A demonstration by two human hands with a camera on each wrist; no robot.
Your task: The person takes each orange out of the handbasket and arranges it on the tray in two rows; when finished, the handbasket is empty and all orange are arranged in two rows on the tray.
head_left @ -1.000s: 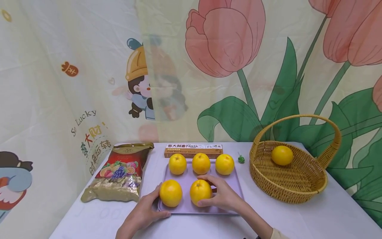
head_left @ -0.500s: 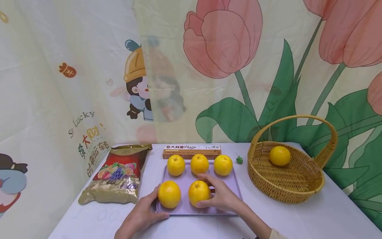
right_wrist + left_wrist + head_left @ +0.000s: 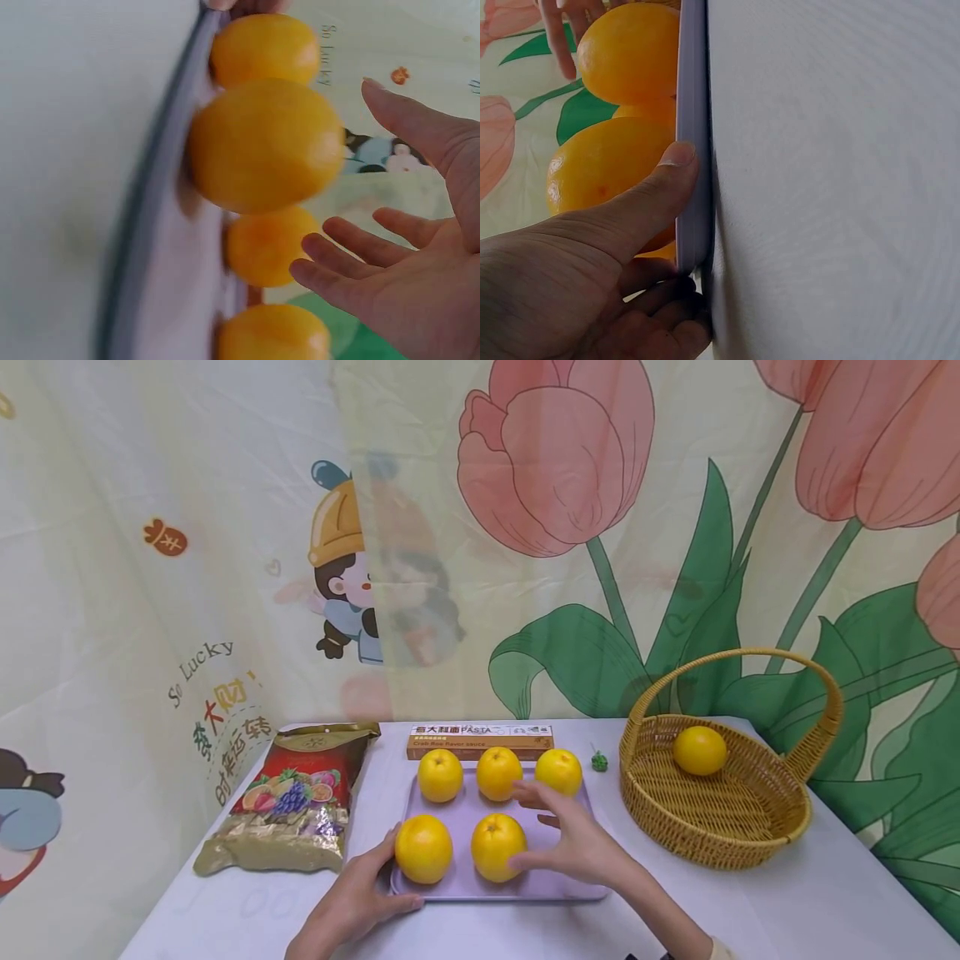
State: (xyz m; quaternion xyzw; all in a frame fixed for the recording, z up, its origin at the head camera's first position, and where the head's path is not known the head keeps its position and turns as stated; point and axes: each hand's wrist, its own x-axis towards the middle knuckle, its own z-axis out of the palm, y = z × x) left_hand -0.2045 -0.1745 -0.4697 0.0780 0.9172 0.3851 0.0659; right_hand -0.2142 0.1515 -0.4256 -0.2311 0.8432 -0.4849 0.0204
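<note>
On a lilac tray (image 3: pixel 551 887) sit several oranges, three in the back row and two in front. My left hand (image 3: pixel 358 892) holds the tray's front left corner, its thumb on the front rim and its fingers at the side, beside the front left orange (image 3: pixel 423 850). In the left wrist view the thumb (image 3: pixel 676 157) presses against the tray rim. My right hand (image 3: pixel 576 845) hovers over the tray's right part, fingers spread, beside the front right orange (image 3: pixel 498 849). A gap shows between that palm and the oranges in the right wrist view.
A wicker basket (image 3: pixel 678 827) with a tall handle stands at right, one orange (image 3: pixel 700 751) inside. A pasta box (image 3: pixel 480 742) lies behind the tray. A small green object (image 3: pixel 599 762) is between box and basket. A snack bag (image 3: pixel 292 802) lies at left.
My right hand has let go of the front right orange and moved slightly up and right, its fingers opening. The left hand stays at the tray corner. The head view has shifted a little.
</note>
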